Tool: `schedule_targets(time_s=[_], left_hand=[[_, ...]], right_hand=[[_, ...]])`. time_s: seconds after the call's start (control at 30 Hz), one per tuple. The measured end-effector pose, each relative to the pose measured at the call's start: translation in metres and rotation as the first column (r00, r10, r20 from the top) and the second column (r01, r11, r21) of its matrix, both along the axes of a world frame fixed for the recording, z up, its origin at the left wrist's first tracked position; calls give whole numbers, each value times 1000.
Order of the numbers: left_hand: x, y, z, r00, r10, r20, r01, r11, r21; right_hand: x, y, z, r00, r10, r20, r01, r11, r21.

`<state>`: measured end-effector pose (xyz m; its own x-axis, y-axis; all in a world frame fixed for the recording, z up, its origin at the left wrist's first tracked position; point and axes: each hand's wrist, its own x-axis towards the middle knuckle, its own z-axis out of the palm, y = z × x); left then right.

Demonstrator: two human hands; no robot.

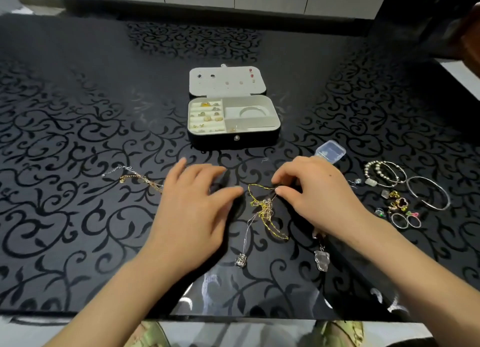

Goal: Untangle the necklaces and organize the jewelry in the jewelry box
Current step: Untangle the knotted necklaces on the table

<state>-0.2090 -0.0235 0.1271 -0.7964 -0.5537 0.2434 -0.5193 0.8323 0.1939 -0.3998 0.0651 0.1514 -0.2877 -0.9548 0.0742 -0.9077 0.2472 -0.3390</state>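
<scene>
Now, right fingers (285, 191) on tangled necklaces (266, 206).

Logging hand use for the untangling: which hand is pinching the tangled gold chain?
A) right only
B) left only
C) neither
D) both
A: the right hand pinches the gold chain at its top between curled fingers, while the left hand lies open beside the tangle.
</scene>
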Motion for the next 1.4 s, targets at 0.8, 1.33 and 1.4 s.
schedule_targets(time_s=[0.8,1.33,1.4], left_hand=[[5,8,3,979,-95,-181,108,992,61],[-46,1,12,996,71,-62,-35,893,449],[-49,3,14,999,27,-40,-7,903,430]], right_hand=[[7,21,9,994,63,90,-70,994,79],[-2,2,18,994,-25,102,21,999,42],[-4,7,26,960,-65,273,60,998,28]])
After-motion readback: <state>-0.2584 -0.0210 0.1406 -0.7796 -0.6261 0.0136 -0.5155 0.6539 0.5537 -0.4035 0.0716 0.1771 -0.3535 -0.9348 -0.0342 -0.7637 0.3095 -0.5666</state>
